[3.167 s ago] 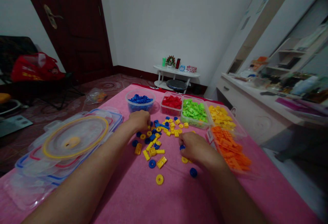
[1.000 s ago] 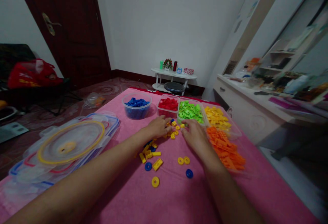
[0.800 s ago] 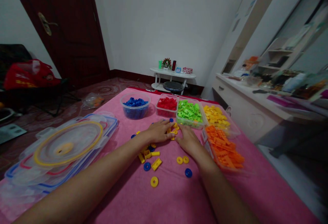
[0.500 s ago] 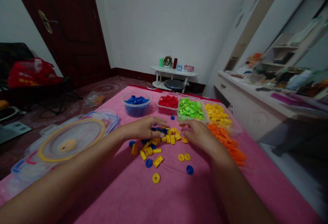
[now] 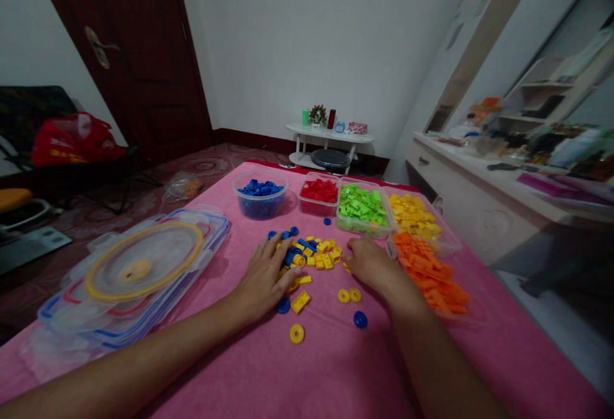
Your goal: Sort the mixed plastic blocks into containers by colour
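Drawn back since half a second ago, the left hand [image 5: 263,278] now rests against the near-left side of the pile of yellow and blue blocks [image 5: 319,261] — fingers spread, loose. At the pile's right edge, the right hand [image 5: 371,264] is curled; whether it pinches a yellow piece [image 5: 346,267], I cannot tell. Clear lids [image 5: 160,256] lie left of the pile — orange bricks [image 5: 432,275] right.

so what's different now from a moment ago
The left hand has moved left and back toward the person, from over the mixed yellow and blue pieces to their left side. The right hand has drawn back slightly. The plastic tubs, stacked lids and front yellow ring stayed put.
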`<state>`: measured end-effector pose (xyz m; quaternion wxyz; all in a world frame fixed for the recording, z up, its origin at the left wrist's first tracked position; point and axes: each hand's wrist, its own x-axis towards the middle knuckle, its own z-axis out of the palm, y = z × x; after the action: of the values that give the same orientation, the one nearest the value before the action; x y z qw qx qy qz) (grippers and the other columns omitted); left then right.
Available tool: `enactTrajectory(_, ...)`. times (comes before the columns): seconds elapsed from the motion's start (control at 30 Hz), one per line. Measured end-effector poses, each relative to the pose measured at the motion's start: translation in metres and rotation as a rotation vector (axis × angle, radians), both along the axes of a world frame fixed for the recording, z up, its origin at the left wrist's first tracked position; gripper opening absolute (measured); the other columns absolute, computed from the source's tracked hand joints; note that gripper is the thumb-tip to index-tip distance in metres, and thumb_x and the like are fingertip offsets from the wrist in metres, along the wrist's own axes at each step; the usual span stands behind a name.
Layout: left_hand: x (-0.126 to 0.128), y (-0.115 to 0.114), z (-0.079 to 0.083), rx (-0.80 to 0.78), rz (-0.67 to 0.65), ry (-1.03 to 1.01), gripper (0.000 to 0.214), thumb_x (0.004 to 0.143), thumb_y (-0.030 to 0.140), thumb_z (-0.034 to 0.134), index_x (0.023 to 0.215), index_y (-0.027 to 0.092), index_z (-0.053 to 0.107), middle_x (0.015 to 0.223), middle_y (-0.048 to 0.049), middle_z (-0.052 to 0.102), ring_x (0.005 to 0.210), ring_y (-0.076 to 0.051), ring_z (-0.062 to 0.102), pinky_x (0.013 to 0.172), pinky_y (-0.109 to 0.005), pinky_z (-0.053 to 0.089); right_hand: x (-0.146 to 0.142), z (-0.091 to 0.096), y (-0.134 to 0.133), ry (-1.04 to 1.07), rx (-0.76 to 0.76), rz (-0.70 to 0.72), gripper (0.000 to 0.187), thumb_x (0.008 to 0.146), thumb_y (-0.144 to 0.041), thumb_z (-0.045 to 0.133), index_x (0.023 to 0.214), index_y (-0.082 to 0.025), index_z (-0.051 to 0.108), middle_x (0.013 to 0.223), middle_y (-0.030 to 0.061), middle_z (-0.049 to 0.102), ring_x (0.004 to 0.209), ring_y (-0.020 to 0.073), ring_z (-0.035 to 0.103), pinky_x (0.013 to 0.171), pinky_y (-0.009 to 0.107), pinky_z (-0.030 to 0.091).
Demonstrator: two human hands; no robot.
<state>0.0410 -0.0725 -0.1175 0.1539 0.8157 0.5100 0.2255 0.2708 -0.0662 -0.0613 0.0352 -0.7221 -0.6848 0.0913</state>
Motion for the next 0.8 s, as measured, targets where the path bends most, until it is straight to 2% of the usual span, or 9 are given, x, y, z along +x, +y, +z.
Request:
enactTrajectory(0.13,0.024,0.011,0.003,-0.083,-0.079,-0.209,0.060,0.091,0.047,0.039,0.142,0.017,0.035,0.154,-0.0122,0.021,0.142,-0.023,0.019,0.116,-0.042,0.018,-0.008,0.000,-0.001,0.127,0.055,0.172,0.023,0.081,-0.013,0.046,0.091,-0.010,0.067,0.097,0.0158,0.068,0.088,0.0197,0.062,0.078,0.027,0.043)
enactTrajectory(0.2,0.037,0.019,0.007,-0.116,-0.111,-0.305,0.059,0.091,0.047,0.040,0.141,0.016,0.037,0.153,-0.0126,0.024,0.142,-0.023,0.019,0.116,-0.041,0.017,-0.011,0.003,-0.002,0.223,0.067,0.235,0.027,0.079,-0.010,0.046,0.097,-0.011,0.067,0.102,0.0133,0.068,0.092,0.0182,0.062,0.081,0.026,0.043)
enactTrajectory(0.3,0.054,0.034,0.014,-0.145,-0.188,-0.489,0.054,0.091,0.045,0.041,0.138,0.018,0.041,0.146,-0.0109,0.039,0.136,-0.022,0.034,0.114,-0.040,0.026,-0.009,0.008,-0.003,0.285,0.080,0.252,0.033,0.077,-0.010,0.047,0.103,-0.014,0.067,0.105,0.0113,0.069,0.095,0.0188,0.062,0.083,0.027,0.044)
enactTrajectory(0.43,0.064,0.059,0.023,-0.236,-0.266,-0.677,0.042,0.094,0.038,0.035,0.121,0.015,0.057,0.122,-0.0103,0.062,0.107,-0.020,0.061,0.094,-0.034,0.048,0.000,0.013,-0.002,0.249,0.159,0.155,0.038,0.075,-0.010,0.048,0.107,-0.019,0.068,0.105,0.0092,0.070,0.097,0.0212,0.064,0.083,0.030,0.045)
enactTrajectory(0.5,0.061,0.072,0.024,-0.100,-0.222,-0.632,0.034,0.091,0.030,0.041,0.111,0.015,0.064,0.112,-0.0089,0.067,0.101,-0.019,0.063,0.091,-0.033,0.048,0.002,0.012,-0.001,0.199,0.204,0.098,0.037,0.076,-0.012,0.048,0.105,-0.021,0.069,0.105,0.0091,0.071,0.099,0.0239,0.064,0.083,0.033,0.045)
enactTrajectory(0.6,0.047,0.089,0.018,0.131,-0.106,-0.421,0.028,0.083,0.019,0.050,0.105,0.016,0.068,0.110,-0.0079,0.068,0.107,-0.021,0.059,0.096,-0.034,0.043,0.001,0.002,0.004,0.152,0.265,0.063,0.036,0.079,-0.013,0.046,0.105,-0.022,0.070,0.105,0.0080,0.071,0.101,0.0247,0.063,0.085,0.035,0.045)
enactTrajectory(0.7,0.032,0.099,0.009,0.097,-0.073,-0.220,0.032,0.079,0.022,0.057,0.108,0.015,0.068,0.111,-0.0102,0.067,0.104,-0.023,0.060,0.094,-0.035,0.044,-0.002,-0.012,0.011,0.165,0.285,0.102,0.041,0.077,-0.009,0.046,0.111,-0.019,0.067,0.109,0.0087,0.069,0.105,0.0224,0.061,0.090,0.032,0.044)
enactTrajectory(0.8,0.024,0.100,0.004,0.043,-0.099,-0.111,0.034,0.077,0.025,0.062,0.109,0.017,0.068,0.107,-0.0089,0.069,0.098,-0.022,0.062,0.089,-0.032,0.045,-0.004,-0.022,0.014,0.157,0.281,0.134,0.040,0.077,-0.008,0.048,0.111,-0.016,0.066,0.112,0.0109,0.067,0.109,0.0216,0.058,0.092,0.030,0.042)
